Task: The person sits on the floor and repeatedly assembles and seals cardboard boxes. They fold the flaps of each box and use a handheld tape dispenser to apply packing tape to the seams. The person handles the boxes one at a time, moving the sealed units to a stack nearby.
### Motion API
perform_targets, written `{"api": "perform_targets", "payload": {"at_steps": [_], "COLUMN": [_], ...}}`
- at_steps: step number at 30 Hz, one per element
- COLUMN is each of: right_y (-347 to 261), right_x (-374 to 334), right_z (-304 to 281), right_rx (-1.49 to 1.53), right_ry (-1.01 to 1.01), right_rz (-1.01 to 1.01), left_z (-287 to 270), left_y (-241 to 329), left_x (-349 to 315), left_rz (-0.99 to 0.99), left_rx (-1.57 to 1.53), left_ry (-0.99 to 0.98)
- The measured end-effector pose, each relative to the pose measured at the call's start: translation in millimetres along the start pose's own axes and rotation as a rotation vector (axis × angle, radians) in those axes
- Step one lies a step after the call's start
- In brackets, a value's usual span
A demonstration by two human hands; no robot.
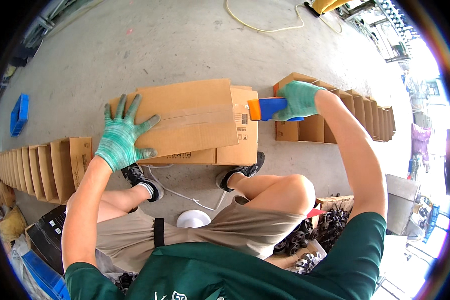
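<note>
In front of me lies a brown cardboard box [195, 117], its top flaps joined by a strip of clear tape. It rests at a slight angle over more printed cardboard [246, 135]. My left hand [121, 137], in a green knitted glove, presses on the box's left end with fingers spread. To the right of the box, my gloved right hand [297, 101] is closed around a blue and orange tape dispenser [270, 108], held apart from the box. The dispenser's orange end points left, toward the box; my fingers hide part of its body.
Rows of open cardboard boxes stand at right [342, 117] and left [40, 167]. Black parts [330, 225] fill a carton beside my right knee. A white round object [193, 218] and a pale cord [177, 194] lie between my feet. A blue crate [19, 115] sits far left.
</note>
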State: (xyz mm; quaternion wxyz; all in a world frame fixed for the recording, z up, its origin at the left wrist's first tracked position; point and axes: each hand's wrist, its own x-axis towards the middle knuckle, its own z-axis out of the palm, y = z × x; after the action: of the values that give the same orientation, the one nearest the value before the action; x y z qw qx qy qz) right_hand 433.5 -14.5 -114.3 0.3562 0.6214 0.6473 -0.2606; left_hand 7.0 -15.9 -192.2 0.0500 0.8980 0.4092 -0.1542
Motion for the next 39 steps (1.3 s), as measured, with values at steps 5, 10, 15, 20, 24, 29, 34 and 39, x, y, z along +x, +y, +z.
{"api": "perform_targets", "payload": {"at_steps": [5, 10, 15, 20, 24, 29, 34, 39], "right_y": [-34, -66, -85, -92, -104, -101, -99, -121], "right_x": [4, 4, -18, -16, 1, 125, 232, 177], "right_z": [9, 18, 15, 53, 83, 169, 249, 207], "right_rx": [-0.115, 0.002, 0.06, -0.03, -0.03, 1.164, 0.974, 1.058], "right_ry": [0.072, 0.06, 0.094, 0.23, 0.151, 0.676, 0.701, 0.91], "right_rz": [-0.036, 0.057, 0.072, 0.121, 0.16, 0.183, 0.521, 0.172], "left_z": [-5, -8, -25, -42, -52, -22, -3, 25], "left_y": [4, 25, 111, 134, 146, 146, 94, -6], "left_x": [3, 19, 103, 122, 128, 141, 112, 11], "left_rz": [0.002, 0.227, 0.504, 0.463, 0.397, 0.37, 0.192, -0.35], "left_rx": [0.014, 0.008, -0.095, -0.071, 0.006, -0.053, -0.127, -0.056], "left_ry": [-0.031, 0.098, 0.242, 0.08, 0.009, 0.171, 0.45, 0.216]}}
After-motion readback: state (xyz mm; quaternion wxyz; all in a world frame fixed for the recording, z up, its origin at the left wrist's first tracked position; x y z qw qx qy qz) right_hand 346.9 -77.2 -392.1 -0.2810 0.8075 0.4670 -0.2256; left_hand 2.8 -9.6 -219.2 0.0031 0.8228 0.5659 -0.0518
